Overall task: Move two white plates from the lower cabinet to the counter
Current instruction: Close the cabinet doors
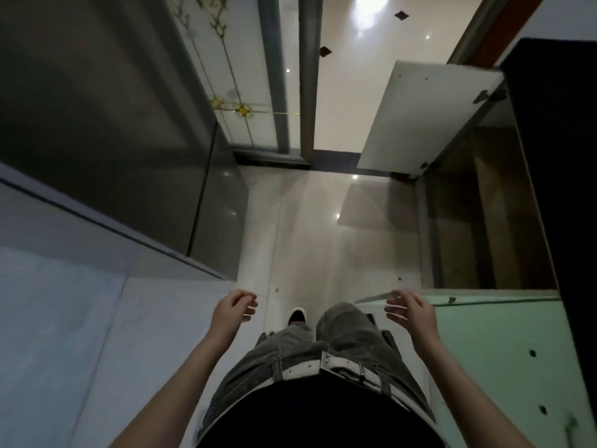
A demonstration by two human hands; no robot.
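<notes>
No white plate shows in the head view. My left hand (233, 307) hangs in front of me over the floor with its fingers loosely curled and nothing in it. My right hand (409, 308) is held out beside the top edge of an open cabinet door (504, 350), fingers apart and holding nothing. The lower cabinet (484, 215) on my right stands open, its inside dim and brownish, and I cannot make out any contents. A dark counter top (555, 156) runs along the right edge above it.
A second white cabinet door (423, 118) is swung open farther ahead on the right. A pale counter or surface (64, 318) and dark grey cabinet fronts (106, 124) line the left. Glossy floor tiles (323, 237) run between, toward a glass sliding door (245, 76).
</notes>
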